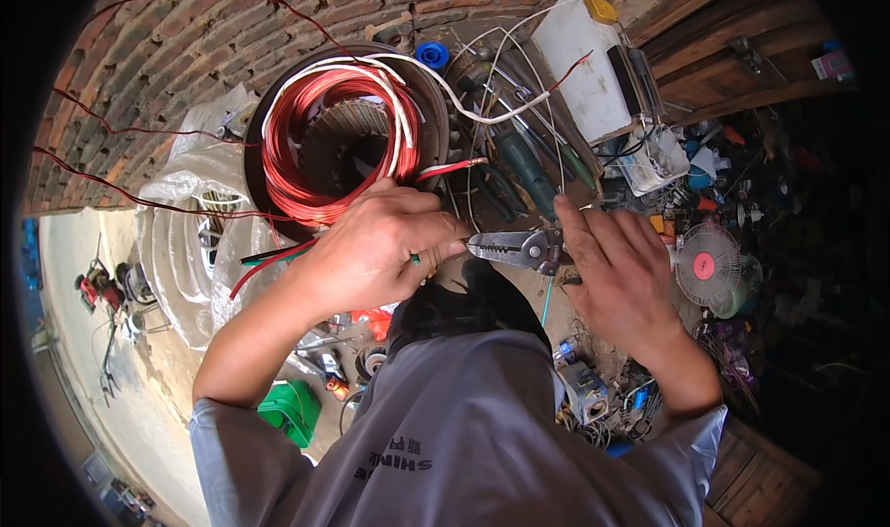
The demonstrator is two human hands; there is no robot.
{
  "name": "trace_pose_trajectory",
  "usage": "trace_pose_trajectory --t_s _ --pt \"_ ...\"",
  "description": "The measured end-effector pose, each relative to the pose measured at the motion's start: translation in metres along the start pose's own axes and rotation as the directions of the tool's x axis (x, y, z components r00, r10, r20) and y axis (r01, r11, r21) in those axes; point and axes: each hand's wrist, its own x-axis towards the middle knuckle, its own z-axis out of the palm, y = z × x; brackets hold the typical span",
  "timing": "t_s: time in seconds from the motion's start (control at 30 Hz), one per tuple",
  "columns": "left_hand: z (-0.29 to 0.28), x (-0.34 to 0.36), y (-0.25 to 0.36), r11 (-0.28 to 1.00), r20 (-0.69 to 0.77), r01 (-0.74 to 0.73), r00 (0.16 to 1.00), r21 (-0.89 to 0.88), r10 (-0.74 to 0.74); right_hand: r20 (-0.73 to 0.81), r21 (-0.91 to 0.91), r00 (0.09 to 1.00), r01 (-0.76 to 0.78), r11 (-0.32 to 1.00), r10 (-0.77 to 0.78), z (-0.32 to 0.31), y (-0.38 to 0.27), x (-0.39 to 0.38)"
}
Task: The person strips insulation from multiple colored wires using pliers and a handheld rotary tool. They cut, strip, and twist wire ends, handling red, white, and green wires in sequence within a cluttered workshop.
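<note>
My left hand point(394, 244) is closed in a pinch on a thin green wire point(414, 260), part of which shows below the fingers. A green length also shows behind my left forearm, beside a red lead point(255, 275). In my right hand point(616, 267) are wire strippers point(519, 248), their toothed jaws pointing left at my left fingertips. The jaw tips meet the pinch, and whatever lies between them is too small to make out. Just beyond my left hand, a motor stator point(438, 91) with red copper windings point(283, 156) carries white sleeved leads point(477, 117).
Behind the stator rises a brick wall point(324, 12). Dark red wires point(185, 210) stretch leftward from it. Screwdrivers and a green-handled tool point(527, 175) lie beyond the strippers, near a white box point(582, 73). A small fan point(707, 266) stands among clutter at right; a green container point(289, 413) sits lower left.
</note>
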Motion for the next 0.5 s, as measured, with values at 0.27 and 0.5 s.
trace_pose_trajectory --t_s 0.27,0.5 --pt "0.001 -0.002 0.001 1.0 -0.022 0.001 1.0 0.003 -0.001 0.051 0.0 0.998 0.024 1.0 -0.024 -0.006 0.006 0.008" --pt "0.002 -0.001 0.0 1.0 -0.018 0.006 1.0 0.001 -0.006 0.106 -0.018 0.994 0.012 1.0 -0.01 -0.012 0.004 0.013"
